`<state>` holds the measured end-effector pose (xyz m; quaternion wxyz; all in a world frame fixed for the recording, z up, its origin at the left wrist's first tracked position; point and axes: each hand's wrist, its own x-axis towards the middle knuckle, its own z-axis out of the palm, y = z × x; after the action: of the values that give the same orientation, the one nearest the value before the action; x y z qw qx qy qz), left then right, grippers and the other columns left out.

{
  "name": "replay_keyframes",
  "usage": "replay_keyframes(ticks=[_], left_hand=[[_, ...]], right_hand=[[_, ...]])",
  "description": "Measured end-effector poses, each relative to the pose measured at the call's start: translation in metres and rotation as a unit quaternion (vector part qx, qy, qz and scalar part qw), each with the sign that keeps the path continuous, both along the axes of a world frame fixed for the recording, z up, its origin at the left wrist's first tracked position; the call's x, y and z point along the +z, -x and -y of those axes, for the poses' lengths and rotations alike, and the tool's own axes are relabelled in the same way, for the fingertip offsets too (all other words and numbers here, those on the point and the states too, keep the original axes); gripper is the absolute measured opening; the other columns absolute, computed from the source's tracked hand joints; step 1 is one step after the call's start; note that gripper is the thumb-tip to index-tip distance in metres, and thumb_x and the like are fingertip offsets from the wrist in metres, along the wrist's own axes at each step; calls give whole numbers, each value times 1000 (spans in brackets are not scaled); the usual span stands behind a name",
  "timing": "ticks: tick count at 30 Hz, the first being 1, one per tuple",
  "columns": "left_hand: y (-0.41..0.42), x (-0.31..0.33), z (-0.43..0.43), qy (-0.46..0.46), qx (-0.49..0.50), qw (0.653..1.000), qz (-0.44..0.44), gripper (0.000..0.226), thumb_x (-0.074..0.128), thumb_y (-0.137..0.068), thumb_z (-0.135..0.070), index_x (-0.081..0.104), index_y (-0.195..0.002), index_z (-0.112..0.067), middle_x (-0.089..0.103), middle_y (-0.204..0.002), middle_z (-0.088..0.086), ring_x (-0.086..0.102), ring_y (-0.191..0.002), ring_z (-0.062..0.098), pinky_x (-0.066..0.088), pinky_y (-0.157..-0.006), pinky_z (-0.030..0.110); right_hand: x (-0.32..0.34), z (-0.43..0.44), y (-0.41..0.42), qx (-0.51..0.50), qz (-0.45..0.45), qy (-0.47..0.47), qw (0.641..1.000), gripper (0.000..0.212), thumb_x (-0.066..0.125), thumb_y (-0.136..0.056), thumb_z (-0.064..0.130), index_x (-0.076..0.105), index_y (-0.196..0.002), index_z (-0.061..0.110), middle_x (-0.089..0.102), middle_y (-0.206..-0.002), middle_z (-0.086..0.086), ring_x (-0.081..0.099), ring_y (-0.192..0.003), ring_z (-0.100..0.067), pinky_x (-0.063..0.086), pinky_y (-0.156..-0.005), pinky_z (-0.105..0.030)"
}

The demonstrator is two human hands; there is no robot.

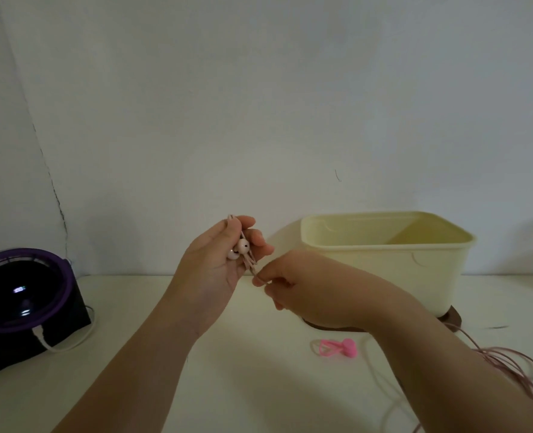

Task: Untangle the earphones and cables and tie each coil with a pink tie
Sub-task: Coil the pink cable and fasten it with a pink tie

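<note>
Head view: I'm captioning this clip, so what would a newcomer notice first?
The two hands raised mid-frame: the left hand grips pink earphones, the right hand pinches their cord just below. Behind the right hand stands a cream tub on the table; a bright pink tie lies in front of it.

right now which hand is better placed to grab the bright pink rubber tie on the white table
Right, probably. The right hand only pinches the pale pink earphone cord, and the bright pink rubber tie lies near its wrist. The left hand grips the round white earbuds and coiled cord.
</note>
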<state>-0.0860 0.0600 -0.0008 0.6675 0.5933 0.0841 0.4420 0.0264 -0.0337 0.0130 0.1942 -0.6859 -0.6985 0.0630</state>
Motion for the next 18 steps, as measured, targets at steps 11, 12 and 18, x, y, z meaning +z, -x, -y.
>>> replay_keyframes(ticks=[11,12,18], left_hand=[[0,-11,-6,-120,88,979,-140,37,34,-102,-27,62,-95,-4,59,-74,3,55,-68,10,44,-70,27],[0,-11,-5,-127,92,976,-151,37,34,-102,-27,63,-94,-4,59,-73,2,55,-67,10,44,-70,27],[0,-10,-1,-170,77,960,-207,40,39,-97,-37,63,-68,-23,54,-59,-5,57,-65,16,47,-84,47]], right_hand=[[4,-4,0,-37,-2,-202,979,12,61,-88,24,72,-86,27,65,-77,9,58,-68,-7,47,-63,-22],[3,-5,-2,-39,-10,-203,978,10,62,-87,26,72,-87,28,64,-77,11,56,-65,-4,44,-58,-19],[0,-9,-13,-37,-45,-206,977,6,70,-80,30,65,-82,27,53,-89,15,46,-70,3,34,-61,-14]])
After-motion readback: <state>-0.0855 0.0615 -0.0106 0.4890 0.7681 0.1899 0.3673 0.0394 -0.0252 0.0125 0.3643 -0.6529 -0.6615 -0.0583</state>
